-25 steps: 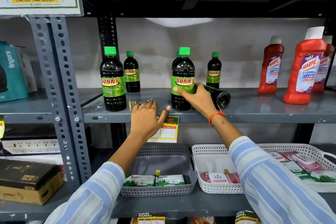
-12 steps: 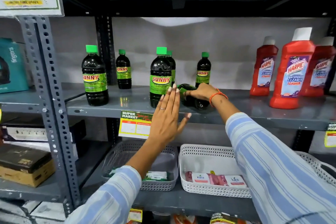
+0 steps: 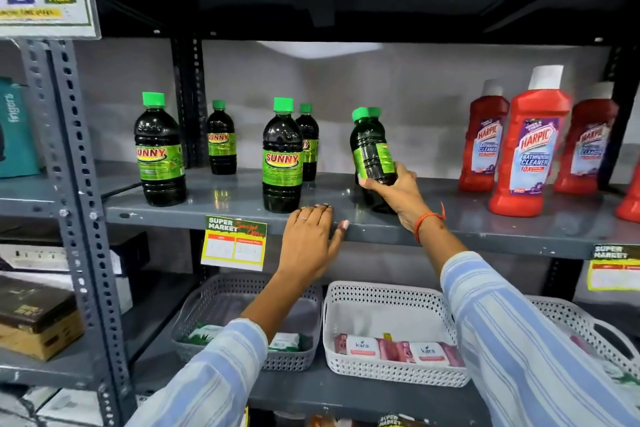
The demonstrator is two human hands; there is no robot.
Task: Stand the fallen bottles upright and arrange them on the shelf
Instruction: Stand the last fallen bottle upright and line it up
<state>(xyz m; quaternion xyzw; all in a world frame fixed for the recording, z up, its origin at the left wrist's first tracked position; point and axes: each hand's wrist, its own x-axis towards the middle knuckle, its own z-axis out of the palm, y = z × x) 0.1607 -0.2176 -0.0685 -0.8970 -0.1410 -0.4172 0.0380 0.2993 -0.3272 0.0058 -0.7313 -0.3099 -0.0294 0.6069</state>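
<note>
1. A dark bottle (image 3: pixel 372 152) with a green cap and green label is held above the grey shelf (image 3: pixel 485 225), nearly upright, its top leaning slightly to the left. Its label is turned mostly away from the camera.
2. The right hand (image 3: pixel 398 194) is wrapped around the lower part of this bottle, thumb across the front and fingers behind; an orange thread band sits on the wrist. Whether the bottle's base touches the shelf cannot be told, since the hand covers it.
3. Directly behind the held bottle stands another green-capped bottle (image 3: pixel 375 113), of which little more than the cap shows.
4. The left hand (image 3: pixel 311 239) rests flat on the shelf's front edge, fingers close together and bent over the lip, holding nothing. It wears a ring.
5. To the left on the same shelf, four Sunny bottles stand upright: a front one (image 3: pixel 282 156) just beyond the left hand's fingers, a smaller-looking one (image 3: pixel 308 142) behind it, another rear one (image 3: pixel 221 139), and a front one (image 3: pixel 159 149) near the shelf's left post.
6. To the right stand red Harpic bottles (image 3: pixel 530 142) with white caps, well apart from the held bottle.
7. A price tag (image 3: pixel 235 243) hangs from the shelf edge, beside the left hand.
8. On the shelf below sit a grey basket (image 3: pixel 287 360) and a white basket (image 3: pixel 391 374) holding packets.
</note>
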